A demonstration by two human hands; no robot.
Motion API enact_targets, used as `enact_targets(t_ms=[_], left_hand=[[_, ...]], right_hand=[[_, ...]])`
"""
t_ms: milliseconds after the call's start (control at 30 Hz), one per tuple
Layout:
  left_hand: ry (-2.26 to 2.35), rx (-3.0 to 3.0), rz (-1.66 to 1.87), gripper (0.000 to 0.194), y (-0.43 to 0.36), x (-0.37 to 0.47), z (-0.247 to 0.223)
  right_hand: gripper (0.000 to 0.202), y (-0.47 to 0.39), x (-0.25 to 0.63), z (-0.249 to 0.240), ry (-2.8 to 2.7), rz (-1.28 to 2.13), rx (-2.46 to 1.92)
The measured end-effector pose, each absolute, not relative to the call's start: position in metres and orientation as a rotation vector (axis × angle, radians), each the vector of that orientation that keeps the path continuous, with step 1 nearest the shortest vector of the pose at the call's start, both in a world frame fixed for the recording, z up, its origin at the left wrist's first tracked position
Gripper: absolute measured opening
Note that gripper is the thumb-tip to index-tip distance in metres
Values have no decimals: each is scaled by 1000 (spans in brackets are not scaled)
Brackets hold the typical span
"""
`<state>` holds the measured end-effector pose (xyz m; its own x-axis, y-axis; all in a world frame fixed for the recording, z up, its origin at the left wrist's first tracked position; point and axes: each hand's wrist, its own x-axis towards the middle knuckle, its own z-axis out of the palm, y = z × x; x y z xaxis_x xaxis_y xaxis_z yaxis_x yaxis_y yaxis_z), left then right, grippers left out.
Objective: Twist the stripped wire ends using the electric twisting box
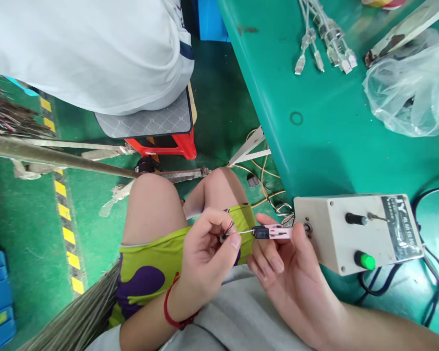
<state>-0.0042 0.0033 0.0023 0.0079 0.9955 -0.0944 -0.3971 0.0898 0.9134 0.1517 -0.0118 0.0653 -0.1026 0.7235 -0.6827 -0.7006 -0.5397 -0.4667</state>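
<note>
My left hand [214, 251], a red cord round its wrist, pinches the frayed end of a thin cable [246, 231]. Short red, dark and pale wires stick up at the fingertips. The cable's white core runs right to a small pink-and-black plastic piece [274, 232], black at the cable side and pink at the other. My right hand [289, 273] grips this piece between thumb and fingers, its other fingers curled below. Just to the right of that thumb is the spindle of a beige control box [351, 234] with a black knob, a toggle switch and a green button.
The box stands on a green table [278, 97]. White USB cables [329, 41] and a clear plastic bag [409, 87] lie farther back. Bundled wires [84, 302] hang at my left. A person in white [95, 53] sits on a red stool [183, 144] ahead.
</note>
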Motion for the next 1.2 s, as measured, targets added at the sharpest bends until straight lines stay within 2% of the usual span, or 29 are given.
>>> enact_targets(t_ms=[200, 300, 467, 567, 767, 967, 1200], left_hand=[[947, 894, 1318, 17, 4, -6, 6], [992, 1009, 1330, 15, 3, -6, 5], [926, 1377, 1416, 22, 2, -11, 3], [856, 1567, 1448, 29, 4, -13, 4], [893, 1764, 1488, 28, 2, -14, 0], [898, 1832, 1413, 33, -3, -17, 4], [875, 1823, 1373, 27, -7, -17, 17]], right_hand=[[50, -17, 152, 66, 6, 1827, -1112], [58, -23, 150, 65, -22, 1895, -1102], [31, -28, 146, 63, -151, 2033, -1163], [28, -28, 145, 63, -67, 2026, -1184], [22, -27, 146, 67, -127, 1992, -1171], [26, -22, 145, 70, -150, 1999, -1171], [30, -19, 148, 70, -274, 2007, -1100]])
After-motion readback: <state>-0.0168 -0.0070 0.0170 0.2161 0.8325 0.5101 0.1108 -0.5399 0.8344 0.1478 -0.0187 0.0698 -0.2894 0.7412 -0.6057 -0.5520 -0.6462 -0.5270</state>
